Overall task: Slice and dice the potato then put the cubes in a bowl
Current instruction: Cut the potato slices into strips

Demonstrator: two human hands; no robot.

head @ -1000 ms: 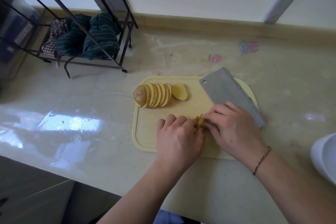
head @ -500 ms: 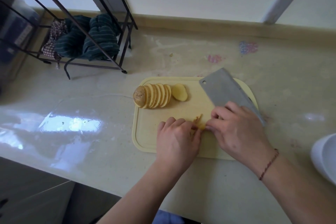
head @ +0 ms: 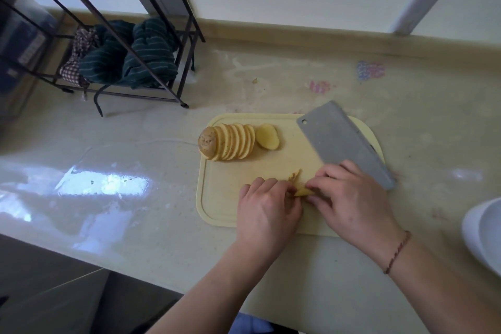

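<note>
1. Hands: left hand and right hand curl around potato pieces on the cutting board, probably strips.
2. Risk: pieces scatter, or knuckles nudge the cleaver.
3. Bowl sits well apart.

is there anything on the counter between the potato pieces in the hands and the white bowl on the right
Nothing visible on the counter. The potato pieces sit between the left hand and right hand. The bowl is off the board's right end; only the right forearm crosses that stretch. The cleaver lies farther back.

arms: bare, no sleeves | right wrist: thin braided dark-red cord bracelet | hands: bare
</note>
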